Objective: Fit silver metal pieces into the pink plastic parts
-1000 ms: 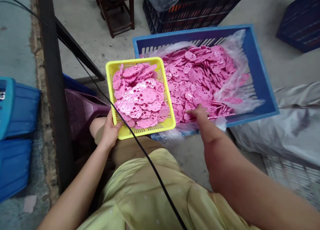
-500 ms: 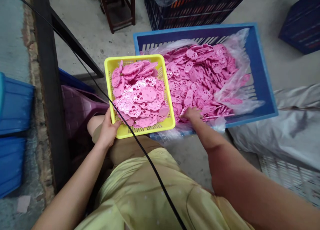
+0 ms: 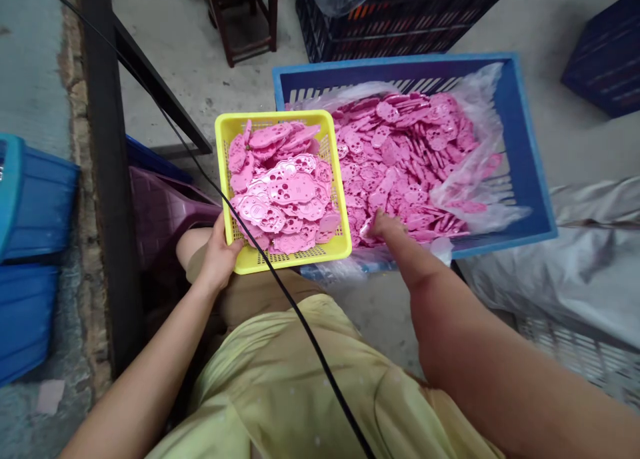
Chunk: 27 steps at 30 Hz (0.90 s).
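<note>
My left hand (image 3: 220,258) grips the near left corner of a yellow basket (image 3: 343,236), thumb over the rim. The basket rests at my lap and over the left end of a large blue crate (image 3: 535,172). Flat pink plastic pieces (image 3: 293,187) with cut-out holes are heaped inside it. My right hand (image 3: 389,227) reaches into the heap of similar pink pieces (image 3: 395,149) in the crate, at its near side. Its fingers are curled down, a shiny tilted pink piece (image 3: 367,228) at their tips; the fingertips are partly hidden.
Clear plastic sheeting (image 3: 473,159) lines the crate. A black cable (image 3: 295,306) hangs across the view in front of the basket. Dark crates (image 3: 390,22) and a wooden stool (image 3: 245,19) stand beyond. Blue bins (image 3: 30,206) are at left, a grey sheet (image 3: 575,272) at right.
The view has shifted slightly, moving the scene a little to the right. My right hand has moved only slightly at the pink heap; my left hand keeps its hold on the basket.
</note>
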Available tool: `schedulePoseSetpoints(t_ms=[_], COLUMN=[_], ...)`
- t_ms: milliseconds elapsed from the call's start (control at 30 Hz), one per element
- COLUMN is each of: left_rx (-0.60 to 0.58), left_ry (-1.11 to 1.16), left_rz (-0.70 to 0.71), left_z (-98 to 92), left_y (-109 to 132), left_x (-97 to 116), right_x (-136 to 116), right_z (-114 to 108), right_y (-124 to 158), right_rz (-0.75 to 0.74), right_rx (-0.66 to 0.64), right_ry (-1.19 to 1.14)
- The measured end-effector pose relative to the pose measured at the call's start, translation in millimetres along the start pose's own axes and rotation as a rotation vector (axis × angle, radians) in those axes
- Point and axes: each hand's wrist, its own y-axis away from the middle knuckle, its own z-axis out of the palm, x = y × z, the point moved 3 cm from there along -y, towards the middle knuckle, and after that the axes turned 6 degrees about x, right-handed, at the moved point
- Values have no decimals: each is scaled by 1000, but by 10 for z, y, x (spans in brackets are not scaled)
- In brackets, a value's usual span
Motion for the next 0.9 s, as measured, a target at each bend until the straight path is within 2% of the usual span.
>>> schedulePoseSetpoints(t_ms=[100,200,333,567,900], left_rx=[-2,-7,-5,7,36], left_ry=[12,22,22,9,0], left_rz=[1,1,1,-8,-19], left_z=[-12,-13,-12,-15,-9], left_y=[-6,-11,-13,-22,-13], left_x=[-18,-34,-42,-30,-21], right_x=[-76,-120,-118,-83,-259], right_z=[58,99,118,120,196], right_y=[136,226,270,307,224], right_rz=[-11,-90,-148,-167,-145], right_rx=[-7,-5,-8,2,-165], right_ry=[50,92,137,142,161])
